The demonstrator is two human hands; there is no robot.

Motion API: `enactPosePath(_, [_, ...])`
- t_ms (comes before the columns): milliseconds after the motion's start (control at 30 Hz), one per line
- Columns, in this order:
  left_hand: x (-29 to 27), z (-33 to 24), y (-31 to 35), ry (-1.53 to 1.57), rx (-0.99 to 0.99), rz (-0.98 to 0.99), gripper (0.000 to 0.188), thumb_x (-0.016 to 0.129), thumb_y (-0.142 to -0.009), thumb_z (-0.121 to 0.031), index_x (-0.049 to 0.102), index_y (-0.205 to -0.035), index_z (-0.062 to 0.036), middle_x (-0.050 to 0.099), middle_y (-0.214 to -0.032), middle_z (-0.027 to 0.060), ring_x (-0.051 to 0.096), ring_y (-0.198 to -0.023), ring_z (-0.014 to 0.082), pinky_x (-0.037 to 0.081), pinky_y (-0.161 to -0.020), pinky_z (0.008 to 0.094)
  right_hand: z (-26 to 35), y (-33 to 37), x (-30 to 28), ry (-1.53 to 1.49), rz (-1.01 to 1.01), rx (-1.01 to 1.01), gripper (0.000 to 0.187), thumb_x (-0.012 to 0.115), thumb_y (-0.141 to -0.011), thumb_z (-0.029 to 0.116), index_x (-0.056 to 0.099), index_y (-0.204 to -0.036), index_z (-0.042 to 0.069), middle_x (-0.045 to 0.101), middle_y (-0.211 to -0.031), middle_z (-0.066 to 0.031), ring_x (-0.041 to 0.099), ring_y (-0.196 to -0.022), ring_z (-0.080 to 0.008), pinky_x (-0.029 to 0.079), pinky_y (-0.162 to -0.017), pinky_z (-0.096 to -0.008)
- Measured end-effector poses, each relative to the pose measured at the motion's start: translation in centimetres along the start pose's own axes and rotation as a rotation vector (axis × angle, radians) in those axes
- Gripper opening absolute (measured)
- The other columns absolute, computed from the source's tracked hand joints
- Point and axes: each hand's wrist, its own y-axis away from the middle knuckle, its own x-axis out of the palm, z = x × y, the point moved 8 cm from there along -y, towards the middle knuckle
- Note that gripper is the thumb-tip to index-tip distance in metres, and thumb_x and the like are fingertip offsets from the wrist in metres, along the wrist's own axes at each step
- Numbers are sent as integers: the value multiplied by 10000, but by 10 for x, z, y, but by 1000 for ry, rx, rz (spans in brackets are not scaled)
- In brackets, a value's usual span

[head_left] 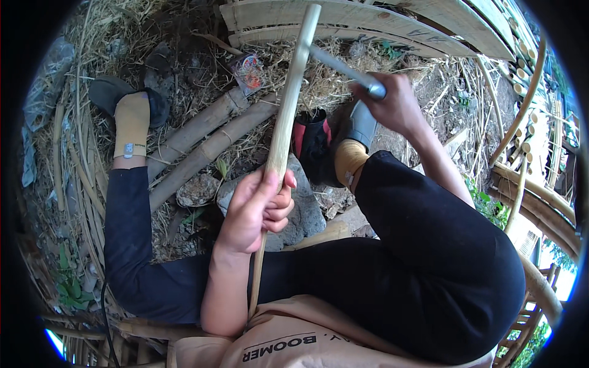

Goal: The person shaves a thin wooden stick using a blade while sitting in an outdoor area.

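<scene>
A long, pale peeled stick (287, 116) slants up from my lap, its lower end against the beige shirt (294, 343). My left hand (254, 211) is wrapped round it below the middle. My right hand (396, 107) is closed on a knife (340, 66) by its grey, rounded handle. The blade reaches left to the stick's upper part and appears to touch it; motion blurs its edge. My left leg (159, 288) stretches out, while the right knee (454, 245) is bent under my right forearm.
Two bamboo poles (199, 132) lie on straw-strewn ground beside grey rocks (300, 211). A black and red bag-like thing (311, 138) sits by my right shoe (361, 126). Bamboo slats (350, 24) curve across the far side. Stacked bamboo (527, 132) stands at right, near a plastic wrapper-free bamboo frame (534, 190).
</scene>
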Motion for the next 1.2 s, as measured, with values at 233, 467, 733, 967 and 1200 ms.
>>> enactPosePath(233, [-1, -10, -6, 154, 14, 116, 345, 395, -1105, -405, 474, -1020, -81, 274, -666, -83, 209, -517, 7, 151, -407, 179, 61, 14, 42, 140, 341, -279, 173, 727, -678, 121, 710, -846, 82, 685, -683, -148, 699, -682, -362, 565, -659, -471])
enactPosePath(467, [6, -1, -5, -65, 32, -35, 351, 403, -1103, -420, 465, -989, -94, 266, -652, -85, 195, -508, 1, 141, -409, 180, 43, 3, 38, 191, 335, -63, 196, 706, -671, 113, 722, -860, 63, 704, -767, -184, 704, -769, -385, 565, -754, -472])
enactPosePath(733, [8, 0, -7, 97, -16, 65, 353, 404, -1105, -412, 480, -974, -93, 283, -653, -90, 209, -515, 3, 159, -416, 185, 46, 7, 34, 56, 257, -148, 146, 707, -686, 92, 708, -826, 52, 684, -707, -178, 696, -717, -389, 563, -705, -466])
enactPosePath(967, [0, 0, -7, 255, -36, 176, 389, 430, -1085, -465, 483, -976, -95, 279, -649, -83, 218, -508, 10, 176, -418, 184, 61, 11, 40, 9, 279, -234, 110, 716, -714, 109, 699, -806, 50, 673, -675, -171, 687, -669, -382, 559, -655, -463])
enactPosePath(1200, [3, 0, -9, 115, 4, 47, 418, 409, -1089, -477, 498, -961, -89, 304, -630, -69, 222, -489, 10, 161, -406, 192, 50, 13, 48, 72, 319, -142, 165, 735, -680, 134, 716, -830, 68, 690, -710, -167, 697, -708, -375, 561, -686, -462])
